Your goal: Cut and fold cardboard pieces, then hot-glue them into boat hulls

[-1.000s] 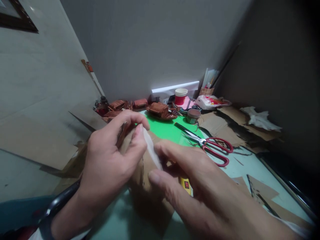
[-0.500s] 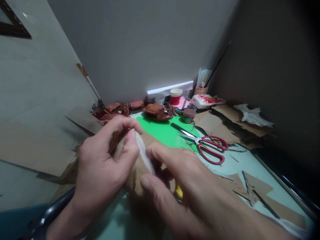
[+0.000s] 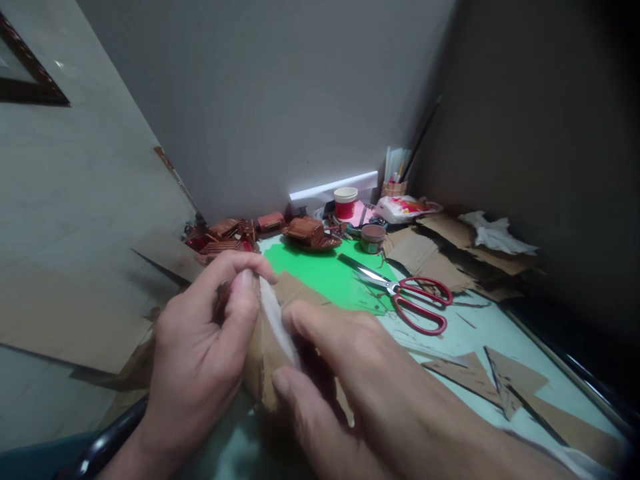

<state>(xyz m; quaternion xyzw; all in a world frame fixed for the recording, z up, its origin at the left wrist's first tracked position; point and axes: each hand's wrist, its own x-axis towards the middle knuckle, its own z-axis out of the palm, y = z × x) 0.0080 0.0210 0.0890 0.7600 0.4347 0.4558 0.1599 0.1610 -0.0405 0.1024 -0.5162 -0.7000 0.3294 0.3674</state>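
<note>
Both my hands grip one brown cardboard piece (image 3: 265, 353) with a white strip (image 3: 274, 313) along its edge. My left hand (image 3: 200, 353) is closed on its left side, thumb pressed near the top end of the strip. From the right, my right hand (image 3: 360, 373) pinches the lower part, index finger and thumb against the cardboard; its other fingers are partly hidden underneath. Scissors (image 3: 393, 288) with red handles lie slightly apart on the table, beyond my right hand, their tips over a green sheet (image 3: 320, 273).
Brown-painted cardboard pieces (image 3: 307, 232) stand along the back, with a red and white cup (image 3: 345, 202) and a small jar (image 3: 373, 238). Cardboard scraps (image 3: 470, 380) lie at the right. A large cardboard sheet (image 3: 70, 313) leans at the left. Walls close off the back and right.
The view has tilted slightly, so the table things sit a little lower and to the left. My left thumb has moved slightly along the cardboard edge; both hands keep their grip.
</note>
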